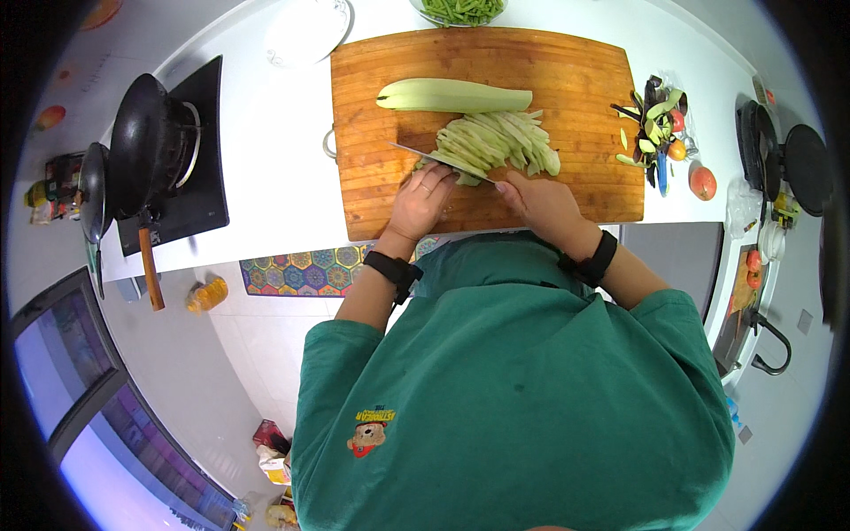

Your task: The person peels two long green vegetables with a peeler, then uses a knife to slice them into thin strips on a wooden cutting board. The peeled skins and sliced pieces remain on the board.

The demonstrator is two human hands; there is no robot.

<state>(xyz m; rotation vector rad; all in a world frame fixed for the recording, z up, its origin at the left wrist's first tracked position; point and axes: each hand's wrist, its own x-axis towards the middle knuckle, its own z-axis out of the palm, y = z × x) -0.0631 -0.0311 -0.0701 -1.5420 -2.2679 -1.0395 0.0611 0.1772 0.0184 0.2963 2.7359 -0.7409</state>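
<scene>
My right hand (pixel 548 206) grips the handle of a kitchen knife (pixel 441 159), whose blade points left across the wooden cutting board (pixel 584 79). With bent fingers, my left hand (pixel 422 199) holds down pale green slices at the near side of the blade; the fingers hide most of what lies under them. A heap of sliced peeled eggplant (pixel 495 141) spreads just beyond the knife and to its right. Behind the heap lies a long peeled eggplant (pixel 455 95), uncut along most of its length.
Right of the board are dark peelings (pixel 654 126), a blue-handled tool (pixel 662 174) and a reddish round fruit or vegetable (pixel 702 183). A bowl of cut green beans (pixel 461 12) and a white plate (pixel 309 30) stand behind. A wok (pixel 143 139) sits on the cooktop (pixel 206 159) at left.
</scene>
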